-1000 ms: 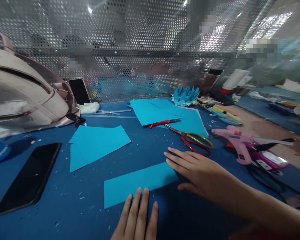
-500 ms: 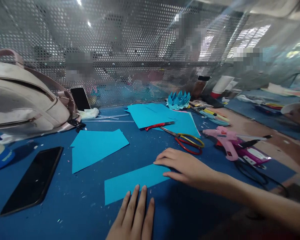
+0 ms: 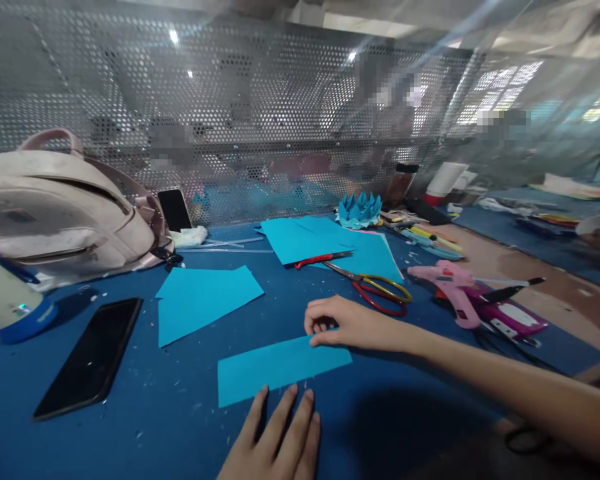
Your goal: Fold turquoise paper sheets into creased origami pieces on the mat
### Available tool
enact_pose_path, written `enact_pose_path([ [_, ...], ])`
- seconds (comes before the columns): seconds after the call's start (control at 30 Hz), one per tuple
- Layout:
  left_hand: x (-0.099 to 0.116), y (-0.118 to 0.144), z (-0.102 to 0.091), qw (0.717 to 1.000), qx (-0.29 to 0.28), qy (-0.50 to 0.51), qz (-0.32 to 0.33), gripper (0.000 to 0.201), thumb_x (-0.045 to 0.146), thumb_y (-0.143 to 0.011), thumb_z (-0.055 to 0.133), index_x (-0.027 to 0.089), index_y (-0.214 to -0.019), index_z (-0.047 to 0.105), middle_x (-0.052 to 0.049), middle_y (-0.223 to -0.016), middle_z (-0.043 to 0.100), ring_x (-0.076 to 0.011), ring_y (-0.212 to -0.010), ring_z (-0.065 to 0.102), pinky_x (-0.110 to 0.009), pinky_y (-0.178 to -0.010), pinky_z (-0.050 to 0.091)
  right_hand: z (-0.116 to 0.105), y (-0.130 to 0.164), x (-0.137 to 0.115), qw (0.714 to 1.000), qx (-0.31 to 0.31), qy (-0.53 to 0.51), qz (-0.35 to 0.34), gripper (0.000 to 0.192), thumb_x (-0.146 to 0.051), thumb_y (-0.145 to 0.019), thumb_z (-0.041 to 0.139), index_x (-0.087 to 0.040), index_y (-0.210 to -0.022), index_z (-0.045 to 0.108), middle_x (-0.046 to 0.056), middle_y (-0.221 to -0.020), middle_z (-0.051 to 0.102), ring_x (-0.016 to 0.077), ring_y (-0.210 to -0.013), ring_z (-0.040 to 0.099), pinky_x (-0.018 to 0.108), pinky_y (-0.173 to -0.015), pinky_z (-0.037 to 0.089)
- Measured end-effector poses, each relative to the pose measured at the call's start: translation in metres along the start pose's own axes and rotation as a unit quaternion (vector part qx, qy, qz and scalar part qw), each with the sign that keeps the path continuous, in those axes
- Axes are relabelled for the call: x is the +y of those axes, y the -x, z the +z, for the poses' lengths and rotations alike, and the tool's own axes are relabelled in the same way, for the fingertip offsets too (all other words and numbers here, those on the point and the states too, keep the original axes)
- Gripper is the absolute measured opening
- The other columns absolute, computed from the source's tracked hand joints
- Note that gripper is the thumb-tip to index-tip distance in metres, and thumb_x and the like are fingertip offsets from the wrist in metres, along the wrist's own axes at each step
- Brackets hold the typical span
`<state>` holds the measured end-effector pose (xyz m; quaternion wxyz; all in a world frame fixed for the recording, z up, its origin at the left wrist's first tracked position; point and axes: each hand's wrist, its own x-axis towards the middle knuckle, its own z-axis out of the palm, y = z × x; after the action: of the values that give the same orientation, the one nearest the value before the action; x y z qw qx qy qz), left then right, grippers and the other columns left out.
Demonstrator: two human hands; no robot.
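We locate the blue paper strip [image 3: 275, 370] at the lower centre of the frame, flat on the blue tabletop [image 3: 155, 443]. Our left hand [image 3: 280, 443], bottom centre, is released, fingers spread, fingertips at the strip's lower edge. Our right hand [image 3: 337, 323], right of centre, is curled at the upper edge; we cannot tell whether it grips the paper. Scissors [image 3: 354, 275] lie open beyond it.

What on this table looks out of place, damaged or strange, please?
Nothing seems spilled. Two small oddities: pale scraps litter the blue table, and the blue sheet right of the flat phone has an irregular outline, unlike the straight-edged blue strip.
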<state>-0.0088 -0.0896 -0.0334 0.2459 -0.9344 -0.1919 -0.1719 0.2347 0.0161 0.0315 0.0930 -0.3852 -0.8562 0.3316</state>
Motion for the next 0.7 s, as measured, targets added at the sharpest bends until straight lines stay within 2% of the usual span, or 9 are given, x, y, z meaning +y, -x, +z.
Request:
enact_pose_path([
  [0.1, -0.022, -0.008, -0.013, 0.997, 0.029, 0.073, 0.019, 0.031, 0.028, -0.099, 0.042, 0.023, -0.124, 0.059, -0.001, -0.13, 0.063, -0.018, -0.118, 0.057, -0.031, -0.095, 0.049, -0.001, -0.003, -0.001, 0.999, 0.017, -0.039, 0.0, 0.013, -0.029, -0.086, 0.063, -0.017, -0.083, 0.067, 0.0, -0.078, 0.065, 0.0134, -0.071, 0.056, 0.022, -0.064, 0.039],
  [0.17, -0.043, -0.013, -0.023, 0.99, 0.025, 0.138, -0.034, 0.038, 0.033, -0.097, 0.041, 0.014, -0.127, 0.056, -0.012, -0.137, 0.056, -0.0252, -0.127, 0.05, -0.04, -0.099, 0.048, -0.003, -0.005, -0.004, 0.999, 0.022, -0.048, -0.001, 0.014, -0.029, -0.086, 0.063, -0.017, -0.083, 0.068, 0.0, -0.076, 0.066, 0.0138, -0.069, 0.057, 0.023, -0.063, 0.039],
  [0.23, -0.063, -0.017, -0.029, 0.98, 0.001, 0.162, -0.117, 0.039, 0.022, -0.094, 0.044, 0.015, -0.132, 0.049, -0.014, -0.144, 0.048, -0.0276, -0.132, 0.044, -0.045, -0.104, 0.043, -0.005, -0.008, -0.011, 0.998, 0.024, -0.05, -0.011, 0.014, -0.029, -0.085, 0.064, -0.017, -0.081, 0.069, 0.0, -0.076, 0.068, 0.0146, -0.07, 0.058, 0.023, -0.064, 0.039],
  [0.3, -0.079, -0.017, -0.029, 0.964, -0.025, 0.19, -0.186, 0.039, 0.027, -0.094, 0.048, 0.017, -0.132, 0.048, -0.014, -0.137, 0.055, -0.0288, -0.123, 0.053, -0.046, -0.098, 0.048, -0.007, -0.012, -0.02, 0.998, 0.029, -0.045, -0.031, 0.012, -0.027, -0.084, 0.064, -0.017, -0.08, 0.069, 0.0, -0.079, 0.069, 0.0152, -0.074, 0.06, 0.024, -0.066, 0.04],
  [0.37, -0.088, -0.017, -0.026, 0.936, -0.068, 0.248, -0.241, 0.031, 0.028, -0.093, 0.051, 0.02, -0.123, 0.053, -0.011, -0.122, 0.064, -0.0271, -0.108, 0.062, -0.042, -0.086, 0.054, -0.006, -0.016, -0.03, 0.997, 0.039, -0.036, -0.053, 0.009, -0.024, -0.084, 0.064, -0.018, -0.078, 0.068, 0.0, -0.081, 0.069, 0.0156, -0.077, 0.061, 0.024, -0.07, 0.04],
  [0.47, -0.095, -0.017, -0.021, 0.89, -0.121, 0.321, -0.301, 0.015, 0.023, -0.089, 0.054, 0.023, -0.102, 0.061, -0.005, -0.104, 0.071, -0.0242, -0.092, 0.067, -0.034, -0.073, 0.052, -0.002, -0.023, -0.042, 0.994, 0.059, -0.041, -0.077, 0.007, -0.021, -0.085, 0.062, -0.019, -0.08, 0.066, 0.0, -0.085, 0.069, 0.0159, -0.081, 0.061, 0.025, -0.074, 0.041],
  [0.57, -0.101, -0.019, -0.021, 0.849, -0.146, 0.371, -0.346, 0.011, 0.026, -0.087, 0.056, 0.023, -0.094, 0.064, -0.003, -0.092, 0.072, -0.0225, -0.083, 0.066, -0.029, -0.067, 0.046, 0.002, -0.03, -0.047, 0.992, 0.069, -0.065, -0.085, 0.008, -0.019, -0.086, 0.059, -0.018, -0.082, 0.066, 0.0, -0.086, 0.069, 0.0164, -0.084, 0.062, 0.025, -0.076, 0.042],
  [0.7, -0.105, -0.02, -0.019, 0.773, -0.162, 0.468, -0.395, 0.018, 0.034, -0.086, 0.056, 0.02, -0.087, 0.068, 0.0, -0.067, 0.065, -0.017, -0.061, 0.057, -0.025, -0.056, 0.038, 0.006, -0.037, -0.042, 0.99, 0.061, -0.1, -0.076, 0.006, -0.021, -0.083, 0.062, -0.017, -0.081, 0.066, 0.001, -0.085, 0.068, 0.017, -0.083, 0.062, 0.026, -0.077, 0.043],
])
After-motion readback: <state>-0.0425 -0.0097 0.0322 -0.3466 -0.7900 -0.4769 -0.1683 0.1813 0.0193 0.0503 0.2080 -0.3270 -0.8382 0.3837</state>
